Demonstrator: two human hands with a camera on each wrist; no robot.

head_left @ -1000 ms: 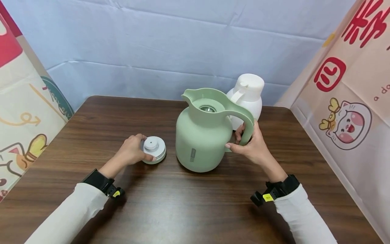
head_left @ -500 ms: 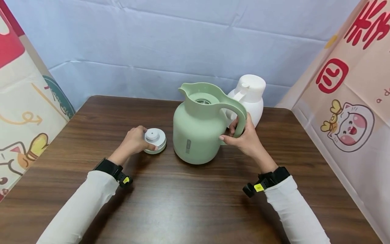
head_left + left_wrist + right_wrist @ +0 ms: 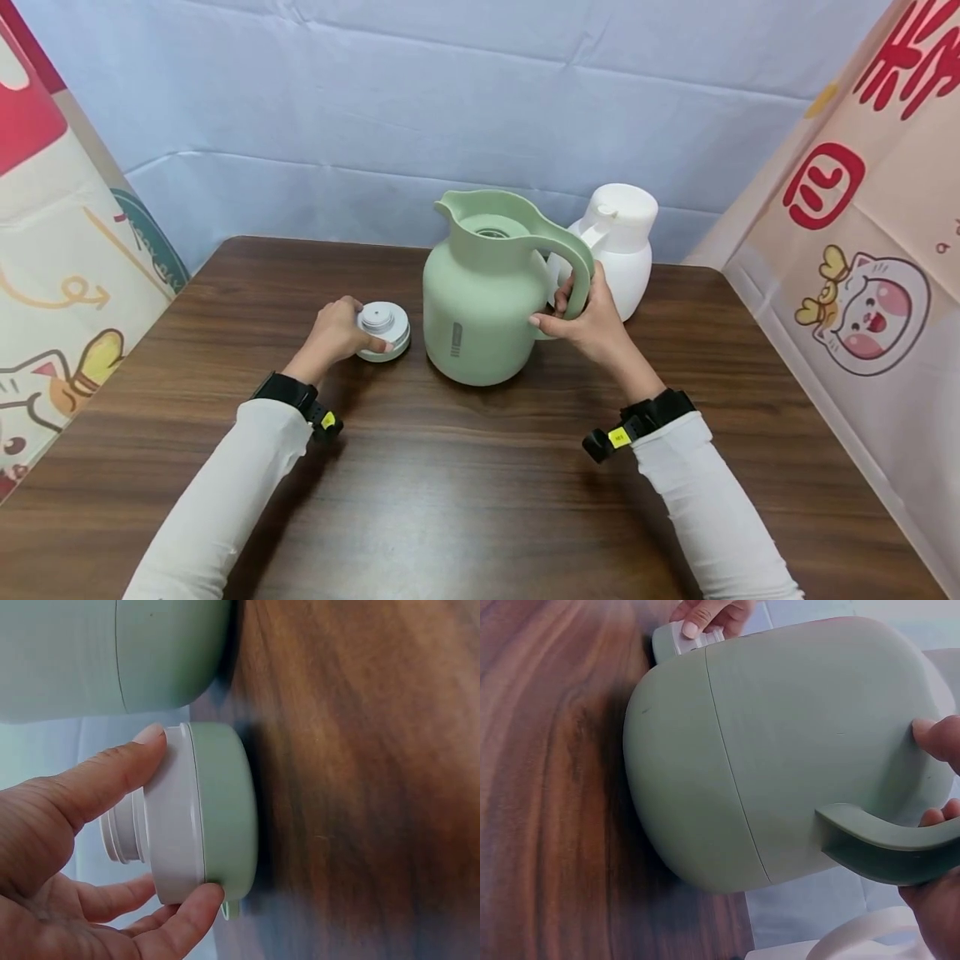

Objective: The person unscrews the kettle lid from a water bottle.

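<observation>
In the head view a light green vacuum jug (image 3: 480,292) stands upright, its top open and its spout toward the left. My right hand (image 3: 588,325) grips the lower part of its handle, with the thumb against the jug's body in the right wrist view. Left of the jug is its lid (image 3: 383,332), upside down, the white stopper facing up. My left hand (image 3: 335,331) holds this lid by the sides. In the left wrist view the thumb (image 3: 120,769) lies on the white part and a fingertip reaches the green rim (image 3: 229,817), close over the tabletop.
A white jug (image 3: 622,250) with its cap on stands behind the green one, partly hidden by it. The brown wooden table (image 3: 450,492) ends at a pale blue cloth backdrop (image 3: 360,108). Printed cloths hang at both sides.
Both hands have moved toward the back of the table, the right one carrying or sliding the green jug back and slightly left, the left one taking the lid back. Both grips are unchanged.
</observation>
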